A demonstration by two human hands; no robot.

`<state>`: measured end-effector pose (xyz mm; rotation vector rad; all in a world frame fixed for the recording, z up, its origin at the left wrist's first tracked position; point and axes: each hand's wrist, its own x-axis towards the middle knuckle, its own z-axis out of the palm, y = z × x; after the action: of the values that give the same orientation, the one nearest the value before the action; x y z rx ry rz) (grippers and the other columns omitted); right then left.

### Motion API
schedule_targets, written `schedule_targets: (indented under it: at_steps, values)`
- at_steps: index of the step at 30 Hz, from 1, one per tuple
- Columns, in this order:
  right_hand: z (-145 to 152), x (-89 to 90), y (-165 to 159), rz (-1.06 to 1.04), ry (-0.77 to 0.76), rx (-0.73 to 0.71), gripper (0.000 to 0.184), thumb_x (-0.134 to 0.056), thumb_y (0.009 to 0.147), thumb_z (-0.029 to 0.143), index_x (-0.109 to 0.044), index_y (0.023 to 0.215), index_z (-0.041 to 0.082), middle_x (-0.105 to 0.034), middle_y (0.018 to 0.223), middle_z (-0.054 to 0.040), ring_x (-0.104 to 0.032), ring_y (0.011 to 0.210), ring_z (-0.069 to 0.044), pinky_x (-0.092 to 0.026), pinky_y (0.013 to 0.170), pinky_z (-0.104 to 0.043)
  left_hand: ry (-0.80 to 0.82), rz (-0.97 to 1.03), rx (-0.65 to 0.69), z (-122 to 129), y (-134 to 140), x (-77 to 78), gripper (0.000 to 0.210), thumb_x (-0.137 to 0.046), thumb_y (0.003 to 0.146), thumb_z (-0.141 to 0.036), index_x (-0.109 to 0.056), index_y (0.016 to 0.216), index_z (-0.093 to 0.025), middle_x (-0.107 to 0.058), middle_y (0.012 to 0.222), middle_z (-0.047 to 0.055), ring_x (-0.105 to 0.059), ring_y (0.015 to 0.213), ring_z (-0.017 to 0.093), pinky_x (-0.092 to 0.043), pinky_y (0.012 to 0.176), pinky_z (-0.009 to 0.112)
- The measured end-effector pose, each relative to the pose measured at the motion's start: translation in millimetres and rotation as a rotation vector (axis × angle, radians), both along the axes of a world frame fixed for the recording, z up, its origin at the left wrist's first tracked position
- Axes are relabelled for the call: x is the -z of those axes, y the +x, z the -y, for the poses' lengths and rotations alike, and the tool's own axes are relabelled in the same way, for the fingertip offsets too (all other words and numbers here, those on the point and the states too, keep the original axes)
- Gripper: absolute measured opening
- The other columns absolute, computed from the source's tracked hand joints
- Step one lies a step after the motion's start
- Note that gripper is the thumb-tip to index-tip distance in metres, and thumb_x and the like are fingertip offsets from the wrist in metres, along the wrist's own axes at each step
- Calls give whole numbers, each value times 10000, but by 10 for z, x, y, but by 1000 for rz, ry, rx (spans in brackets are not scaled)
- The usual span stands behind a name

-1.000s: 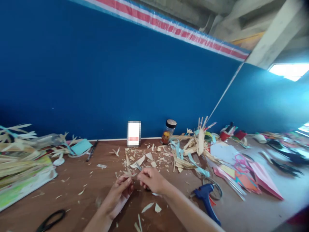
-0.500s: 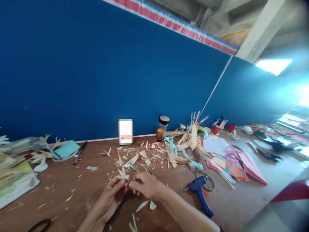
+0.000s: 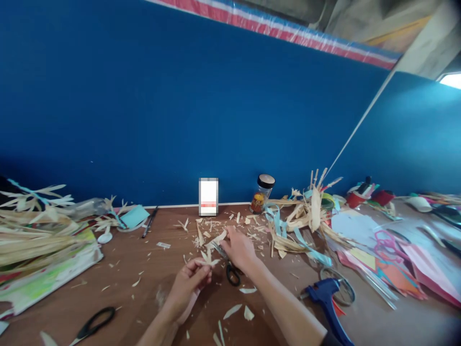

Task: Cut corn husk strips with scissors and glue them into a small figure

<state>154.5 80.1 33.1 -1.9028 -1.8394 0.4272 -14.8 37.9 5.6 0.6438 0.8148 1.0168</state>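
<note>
My left hand [image 3: 191,278] pinches a small pale flower [image 3: 209,259] made of pointed strips that look like dried corn husk. It is held just above the table, its petals spread upward. My right hand [image 3: 240,250] reaches among the scraps, with thumb and fingertips closed on the end of a pale husk piece [image 3: 219,238]. Beneath that hand lies a pair of scissors [image 3: 233,275] with black handles, the blades partly hidden by the fingers. Cut husk bits [image 3: 248,313] are scattered around both hands.
A blue glue gun [image 3: 326,290] lies right of my right forearm. Behind stand a lidded jar [image 3: 261,196] and a blurred white box [image 3: 208,197]. Husks and ribbons [image 3: 288,228] are heaped at right, more husks [image 3: 39,235] at left. Other black-handled scissors [image 3: 95,322] lie front left.
My right hand has left the flower and moved forward to the husk scraps, uncovering the scissors' handles. My left hand keeps the flower. The view has turned left.
</note>
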Motion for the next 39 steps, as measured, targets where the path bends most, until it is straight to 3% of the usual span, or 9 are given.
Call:
schedule_targets:
  at_steps: [5,13,19,23,27,29,33,39]
  values:
    - [-191,113,42,-98,38,62,195,-486,769,201,-504,961,227,-649,776,-4,-593,707,-157,-362,602,-228,138,-144,109,58,60,-25,214,-717,608,-267,-568,690,-138,-575,572,-18,-487,528,75,-370,546,203]
    - [-166,93,625,-205,161,225,218,-442,760,245,-478,959,164,-646,731,-35,-605,646,-169,-430,593,-252,142,-217,158,45,47,10,218,-697,625,-295,-556,703,-149,-569,563,-30,-486,547,81,-340,557,200]
    - [-174,57,915,-115,210,363,250,-393,792,260,-484,990,139,-629,742,-58,-596,656,-184,-427,598,-272,161,-303,217,43,45,-22,234,-691,620,-327,-556,694,-152,-565,560,-25,-471,546,90,-333,548,206]
    - [-174,-27,912,5,184,328,265,-494,754,249,-532,1008,186,-630,856,-63,-584,739,-210,-399,636,-291,171,-343,220,47,45,-53,234,-684,623,-342,-551,682,-158,-549,533,-34,-453,527,89,-324,537,206]
    - [-194,-104,690,173,207,168,338,-392,833,209,-471,1157,152,-524,1138,-132,-480,1014,-251,-349,826,-345,198,-338,219,46,39,-23,214,-673,635,-341,-559,679,-165,-559,553,-30,-464,551,98,-333,556,208]
    - [-215,-112,551,219,172,25,294,-386,846,200,-531,1101,180,-558,1097,-97,-464,1029,-229,-326,871,-328,197,-346,217,44,39,-17,212,-674,632,-344,-568,677,-167,-563,557,-28,-466,554,102,-335,555,210]
    - [-288,-72,409,249,49,-191,152,-552,770,225,-655,870,274,-631,948,-11,-506,955,-190,-366,798,-262,176,-350,219,46,48,-49,215,-687,611,-344,-570,652,-168,-565,540,-24,-469,542,104,-332,542,209]
    - [-439,-91,553,286,-25,-166,212,-471,810,150,-665,874,204,-640,895,-67,-546,844,-194,-371,735,-272,160,-364,215,48,55,-30,211,-688,612,-331,-579,683,-165,-564,544,-27,-474,540,101,-334,546,208]
